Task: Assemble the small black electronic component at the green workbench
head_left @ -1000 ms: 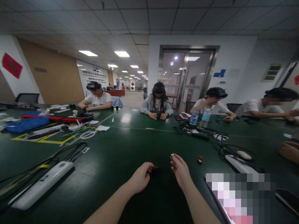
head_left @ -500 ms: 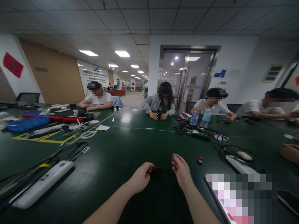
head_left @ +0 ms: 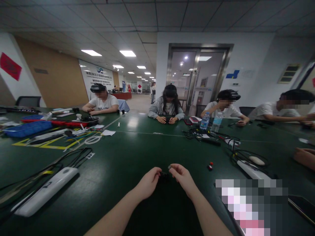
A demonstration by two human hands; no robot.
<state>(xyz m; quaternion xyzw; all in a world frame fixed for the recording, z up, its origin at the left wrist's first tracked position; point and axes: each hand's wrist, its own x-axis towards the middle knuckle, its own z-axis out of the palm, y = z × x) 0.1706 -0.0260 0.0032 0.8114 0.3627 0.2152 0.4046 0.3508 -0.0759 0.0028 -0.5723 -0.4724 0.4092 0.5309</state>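
Observation:
My left hand (head_left: 149, 182) is closed at the left end of a small black object (head_left: 164, 176), low over the green table (head_left: 137, 150). The object's kind is too dark and small to make out. Between thumb and forefinger my right hand (head_left: 182, 178) pinches a small greyish piece (head_left: 169, 167), just above and to the right of the black object. Whether the two pieces touch, I cannot tell. Off to the right lies a tiny red, white and black item (head_left: 210, 166), apart from both hands.
White power strips with cables lie left (head_left: 46, 193) and right (head_left: 256, 172). A blurred-out screen (head_left: 248, 206) stands near on the right. Farther off are a blue tray (head_left: 28, 128), water bottles (head_left: 216, 122) and several people seated around the table, one person's hand (head_left: 305, 158) at the right edge.
My right hand has moved left with the greyish piece, up close to the black object. The left hand has stayed almost in place. The view has shifted slightly.

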